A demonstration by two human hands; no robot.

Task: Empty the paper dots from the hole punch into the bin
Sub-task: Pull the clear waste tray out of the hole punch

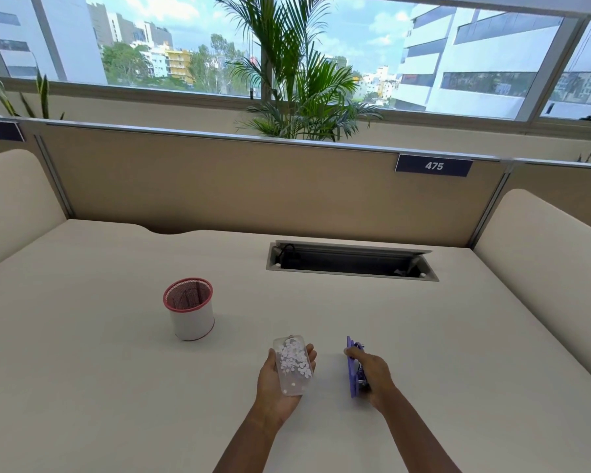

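Your left hand [278, 380] cups the clear tray [293, 365], open side up, fingers curled around its edges, with the paper dots [294, 359] heaped loose at its far end. Your right hand [372, 372] grips the purple hole punch [352, 368] on edge against the desk [458, 336]. Any tilt or jolt while carrying will likely scatter dots (they look featherlight). The bin [190, 310] stands well apart, far-left, and its narrow mouth invites overshoot.

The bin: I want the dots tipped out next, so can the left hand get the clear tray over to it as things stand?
Probably yes. The bin stands upright and open-topped, ahead-left of the left hand, with bare desk between; the clear tray lies in its grip.
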